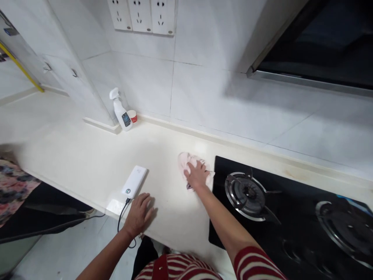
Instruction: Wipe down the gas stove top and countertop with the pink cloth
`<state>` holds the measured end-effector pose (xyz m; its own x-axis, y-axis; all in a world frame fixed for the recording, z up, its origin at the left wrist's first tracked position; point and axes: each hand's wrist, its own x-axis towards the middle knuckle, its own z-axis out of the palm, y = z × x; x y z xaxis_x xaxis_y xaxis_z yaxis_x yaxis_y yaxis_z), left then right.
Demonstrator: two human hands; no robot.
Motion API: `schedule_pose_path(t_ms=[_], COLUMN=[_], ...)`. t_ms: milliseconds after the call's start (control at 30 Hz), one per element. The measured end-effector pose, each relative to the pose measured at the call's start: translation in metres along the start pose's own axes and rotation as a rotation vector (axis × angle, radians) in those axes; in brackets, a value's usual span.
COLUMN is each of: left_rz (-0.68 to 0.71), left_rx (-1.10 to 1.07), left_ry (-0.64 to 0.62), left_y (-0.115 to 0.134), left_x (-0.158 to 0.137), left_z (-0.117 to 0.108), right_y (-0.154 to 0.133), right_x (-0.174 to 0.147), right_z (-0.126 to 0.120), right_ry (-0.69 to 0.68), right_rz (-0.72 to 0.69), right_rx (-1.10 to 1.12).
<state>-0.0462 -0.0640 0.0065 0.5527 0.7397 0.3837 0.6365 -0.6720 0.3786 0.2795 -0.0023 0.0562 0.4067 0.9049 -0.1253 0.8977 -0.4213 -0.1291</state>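
A pale pink cloth (184,160) lies bunched on the cream countertop, just left of the black gas stove. My right hand (197,174) presses down on it with bent fingers, gripping it against the surface; part of the cloth is hidden under the palm. Close to the counter's front edge, my left hand (140,212) rests on the worktop with its fingers stretched out and holds nothing. Just beyond its fingers is a white power bank (135,181) with a black cable (120,217) plugged in, running down past the wrist.
The gas stove (217,194) has two burners with metal pan supports. A white spray bottle (121,112) and a red-and-white paper cup (133,116) stand by the wall corner. Sockets (141,15) and a dark range hood (314,46) are above. Floral fabric (14,190) shows at left.
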Motion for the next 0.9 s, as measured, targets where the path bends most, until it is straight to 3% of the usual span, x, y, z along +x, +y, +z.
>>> schedule_pose_path(t_ms=[167, 333, 600, 767, 900], left_rz=[-0.004, -0.007, 0.04, 0.062, 0.057], left_rx=[-0.037, -0.061, -0.109, -0.151, -0.174], left_ry=[0.003, 0.002, 0.034, 0.004, -0.014], left_y=[0.001, -0.002, -0.011, -0.009, -0.009], left_x=[0.001, 0.001, 0.0, 0.001, 0.003], left_z=[-0.002, -0.002, 0.003, 0.004, 0.004], right_y=[-0.041, -0.053, -0.043, -0.043, -0.043], right_x=[-0.085, -0.145, -0.214, -0.25, -0.259], right_z=[0.024, 0.03, 0.029, 0.039, 0.045], right_ry=[-0.087, -0.101, -0.171, -0.237, -0.207], right_rz=[-0.298, -0.429, -0.447, -0.385, -0.281], right_rx=[0.038, 0.074, 0.145, 0.188, 0.479])
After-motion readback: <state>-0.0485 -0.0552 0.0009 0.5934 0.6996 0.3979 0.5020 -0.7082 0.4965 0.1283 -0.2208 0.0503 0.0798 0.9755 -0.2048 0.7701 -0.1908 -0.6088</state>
